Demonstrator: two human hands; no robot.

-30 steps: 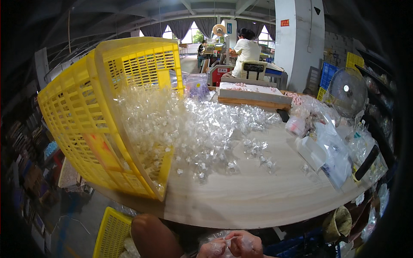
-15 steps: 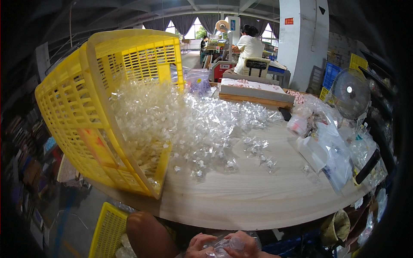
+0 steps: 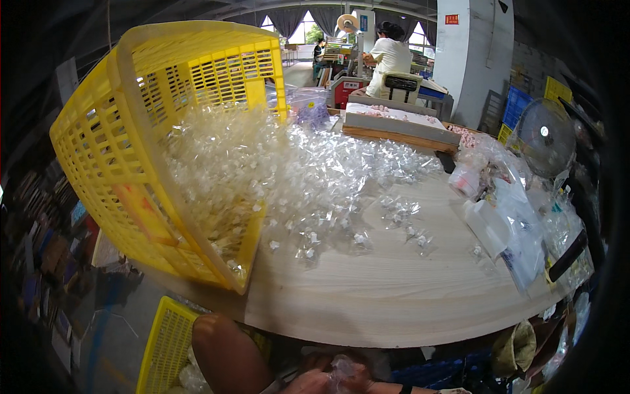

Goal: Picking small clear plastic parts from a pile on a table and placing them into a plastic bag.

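At the lower edge, below the table's front edge, my left hand [image 3: 311, 381] and my right hand [image 3: 358, 377] are close together. Both are closed on a clear plastic bag [image 3: 341, 368], which bunches up between them. What is inside the bag I cannot make out. A heap of small clear packets [image 3: 315, 184] with white bits in them spreads over the wooden table [image 3: 341, 295]. It spills from a large yellow plastic crate [image 3: 141, 167] tipped on its side at the left.
Low at the left stands another yellow basket [image 3: 167, 341] with clear bags in it. At the right lie plastic bags [image 3: 515, 223] beside a fan [image 3: 545, 136]. A shallow tray [image 3: 400, 123] with pink pieces sits at the back. Beyond it a person [image 3: 392, 59] is seated.
My hands have sunk lower and drawn together, and the bag is now gathered up between them. The whole view has shifted slightly. The packets and crate lie as before.
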